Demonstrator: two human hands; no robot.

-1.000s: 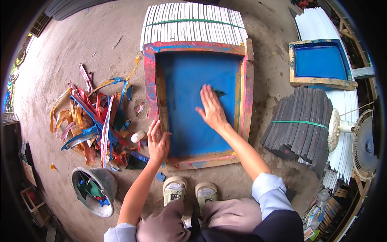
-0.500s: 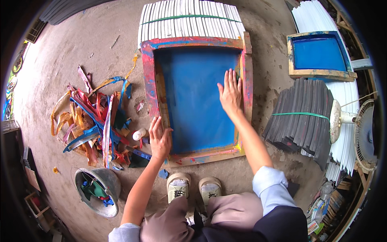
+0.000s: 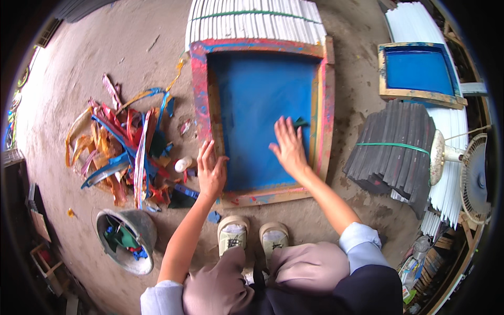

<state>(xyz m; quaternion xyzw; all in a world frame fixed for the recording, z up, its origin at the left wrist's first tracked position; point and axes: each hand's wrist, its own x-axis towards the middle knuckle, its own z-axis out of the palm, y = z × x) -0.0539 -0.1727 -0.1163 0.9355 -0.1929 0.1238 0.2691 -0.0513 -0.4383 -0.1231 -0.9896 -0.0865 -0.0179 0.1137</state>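
A wooden frame (image 3: 200,79), smeared with red and blue paint, lies in front of me with a blue sheet (image 3: 252,105) stretched inside it; it looks like a printing screen. On the blue surface my right hand (image 3: 292,151) lies flat, fingers stretched forward, right of the middle. A small dark green scrap, perhaps cloth (image 3: 301,122), shows beside its fingertips; how much of it is under the hand I cannot tell. My left hand (image 3: 211,172) rests on the frame's left side near the lower corner, fingers apart.
White sheets (image 3: 257,26) are stacked beyond the frame. Left lie torn, paint-stained strips (image 3: 131,136), a white bottle (image 3: 182,164) and a bucket (image 3: 144,226). A second blue screen (image 3: 420,68), a strapped dark stack (image 3: 391,152) and a fan (image 3: 476,176) stand right.
My right hand has slid toward me and to the left across the blue surface. The green scrap now shows at its fingertips. My left hand stays on the frame's side.
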